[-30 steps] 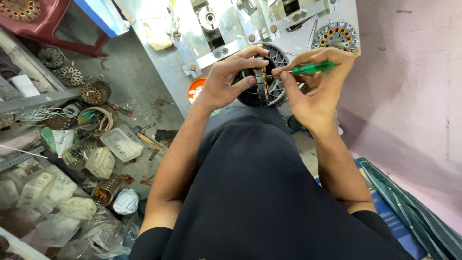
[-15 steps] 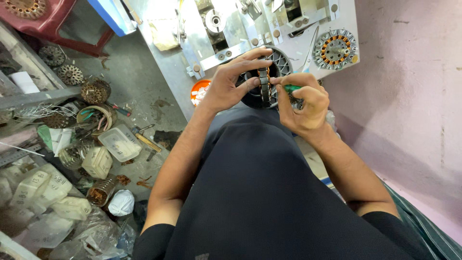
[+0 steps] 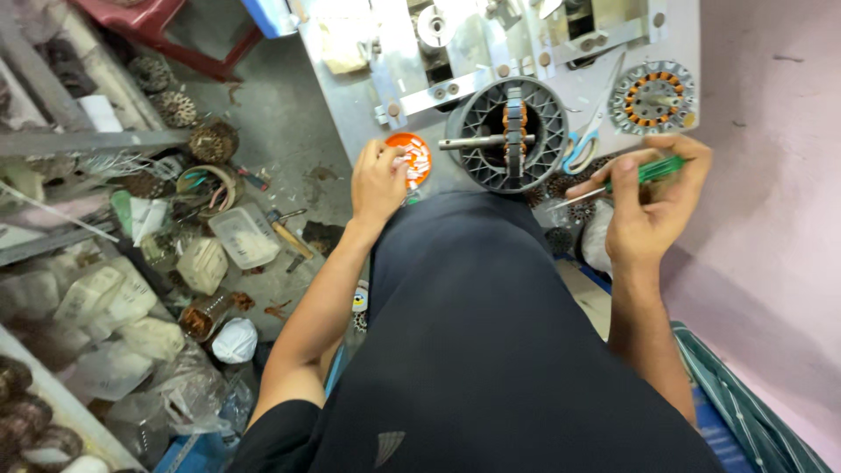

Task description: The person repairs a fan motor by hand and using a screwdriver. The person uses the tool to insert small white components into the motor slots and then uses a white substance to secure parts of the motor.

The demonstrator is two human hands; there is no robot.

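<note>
Green-handled screwdriver (image 3: 632, 175) is pinched in right hand (image 3: 644, 206), right of grey stator housing (image 3: 508, 131). Left hand (image 3: 378, 181) grip is curled, fingertips dipped into orange dish (image 3: 419, 158), left of housing.

My counter (image 3: 368, 105) carries an orange dish (image 3: 412, 158) at its near edge, scissors (image 3: 585, 140) and a wound stator (image 3: 653, 96) toward its right edge.
</note>
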